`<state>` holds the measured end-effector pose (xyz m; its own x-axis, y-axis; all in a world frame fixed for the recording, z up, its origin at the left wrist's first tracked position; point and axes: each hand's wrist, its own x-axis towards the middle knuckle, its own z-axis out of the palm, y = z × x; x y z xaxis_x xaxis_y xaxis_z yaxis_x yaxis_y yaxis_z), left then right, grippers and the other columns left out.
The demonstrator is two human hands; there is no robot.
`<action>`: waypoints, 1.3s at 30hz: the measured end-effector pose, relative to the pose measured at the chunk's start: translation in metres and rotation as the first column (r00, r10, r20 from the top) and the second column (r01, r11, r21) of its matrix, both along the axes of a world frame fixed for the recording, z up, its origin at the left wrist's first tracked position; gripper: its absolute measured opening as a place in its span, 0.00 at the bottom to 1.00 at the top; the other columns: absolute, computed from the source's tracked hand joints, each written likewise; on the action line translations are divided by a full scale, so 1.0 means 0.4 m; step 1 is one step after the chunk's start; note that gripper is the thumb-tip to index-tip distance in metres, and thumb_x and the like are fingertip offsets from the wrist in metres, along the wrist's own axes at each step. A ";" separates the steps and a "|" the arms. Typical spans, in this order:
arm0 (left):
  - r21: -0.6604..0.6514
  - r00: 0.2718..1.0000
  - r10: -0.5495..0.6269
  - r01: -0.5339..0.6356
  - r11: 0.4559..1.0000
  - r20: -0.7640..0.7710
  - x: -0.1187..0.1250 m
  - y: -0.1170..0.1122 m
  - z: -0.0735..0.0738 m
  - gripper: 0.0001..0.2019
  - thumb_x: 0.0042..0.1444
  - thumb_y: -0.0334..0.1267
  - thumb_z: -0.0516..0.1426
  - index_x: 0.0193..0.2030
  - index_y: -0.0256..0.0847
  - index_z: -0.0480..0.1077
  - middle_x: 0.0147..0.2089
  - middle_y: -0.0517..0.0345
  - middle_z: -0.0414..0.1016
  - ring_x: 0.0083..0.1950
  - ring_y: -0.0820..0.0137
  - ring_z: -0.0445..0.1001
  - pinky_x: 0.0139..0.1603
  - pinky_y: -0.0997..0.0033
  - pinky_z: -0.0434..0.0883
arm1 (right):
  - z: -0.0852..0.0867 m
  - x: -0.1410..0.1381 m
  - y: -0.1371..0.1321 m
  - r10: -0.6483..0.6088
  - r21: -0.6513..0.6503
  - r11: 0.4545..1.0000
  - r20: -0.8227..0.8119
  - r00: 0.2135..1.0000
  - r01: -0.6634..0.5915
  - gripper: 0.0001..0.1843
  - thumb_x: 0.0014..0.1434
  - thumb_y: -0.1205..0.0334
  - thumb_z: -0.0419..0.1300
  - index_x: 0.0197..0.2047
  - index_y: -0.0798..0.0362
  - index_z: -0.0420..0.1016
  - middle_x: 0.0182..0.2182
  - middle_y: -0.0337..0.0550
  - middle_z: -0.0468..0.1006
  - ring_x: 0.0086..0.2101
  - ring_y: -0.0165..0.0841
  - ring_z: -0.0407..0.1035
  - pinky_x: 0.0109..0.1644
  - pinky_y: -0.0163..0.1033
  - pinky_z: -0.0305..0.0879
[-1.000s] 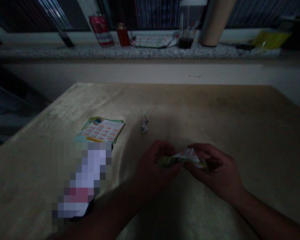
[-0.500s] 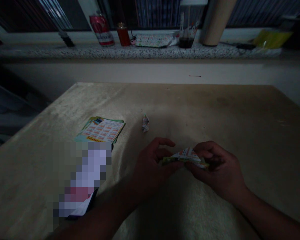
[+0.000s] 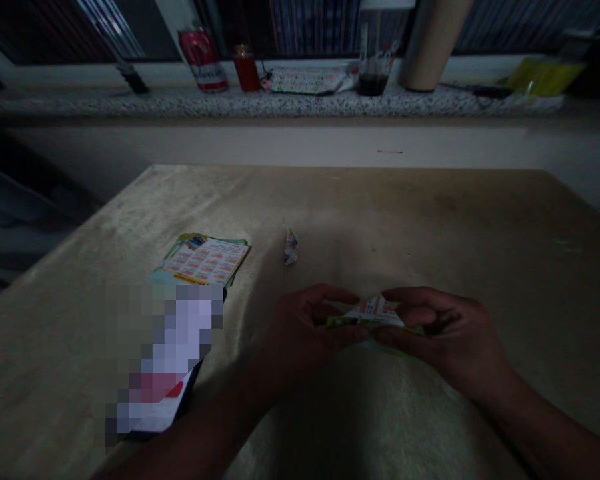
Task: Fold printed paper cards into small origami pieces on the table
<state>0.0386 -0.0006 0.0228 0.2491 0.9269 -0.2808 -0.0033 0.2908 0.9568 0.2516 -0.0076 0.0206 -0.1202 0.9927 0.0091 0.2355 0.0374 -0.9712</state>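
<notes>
A folded piece of printed paper [image 3: 373,313], white with red and green print, is held just above the table [image 3: 430,220] between both my hands. My left hand [image 3: 303,327] pinches its left end, fingers curled. My right hand [image 3: 445,337] grips its right end, thumb and fingers closed on it. A small folded paper shape [image 3: 291,246] lies on the table beyond my hands, apart from them.
A stack of printed leaflets [image 3: 203,259] lies to the left, with a blurred-out object [image 3: 165,360] in front of it. On the stone sill behind stand a red can [image 3: 203,61], a small red jar [image 3: 246,69], a dark cup [image 3: 373,63] and a cardboard tube [image 3: 430,43].
Both hands have shifted slightly while working the folded paper; the left fingers have curled in closer to it and the right hand has moved a little to the right.
</notes>
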 end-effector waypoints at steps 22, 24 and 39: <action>0.060 0.986 -0.111 0.119 0.991 -0.121 -0.002 -0.010 -0.006 0.11 0.53 0.42 0.67 0.40 0.38 0.83 0.33 0.56 0.83 0.31 0.69 0.77 0.35 0.71 0.70 | -0.014 -0.002 -0.002 0.183 -0.046 0.982 -0.050 0.982 -0.186 0.08 0.56 0.57 0.71 0.31 0.53 0.86 0.25 0.42 0.83 0.23 0.30 0.74 0.26 0.32 0.71; 0.070 0.984 -0.116 0.126 0.990 -0.136 -0.001 -0.010 -0.006 0.12 0.52 0.43 0.67 0.41 0.39 0.83 0.33 0.56 0.83 0.31 0.69 0.77 0.34 0.72 0.70 | -0.014 -0.003 -0.001 0.173 -0.022 0.985 -0.035 0.984 -0.174 0.07 0.55 0.58 0.71 0.30 0.52 0.86 0.24 0.41 0.83 0.22 0.30 0.73 0.24 0.31 0.70; 0.582 0.856 0.206 0.129 0.803 -0.474 0.035 -0.039 -0.012 0.05 0.57 0.35 0.61 0.34 0.40 0.79 0.31 0.56 0.82 0.31 0.67 0.78 0.36 0.68 0.71 | 0.001 -0.047 -0.013 -0.016 0.172 0.985 0.197 0.980 -0.018 0.09 0.55 0.61 0.66 0.25 0.52 0.83 0.17 0.36 0.77 0.16 0.27 0.67 0.18 0.29 0.62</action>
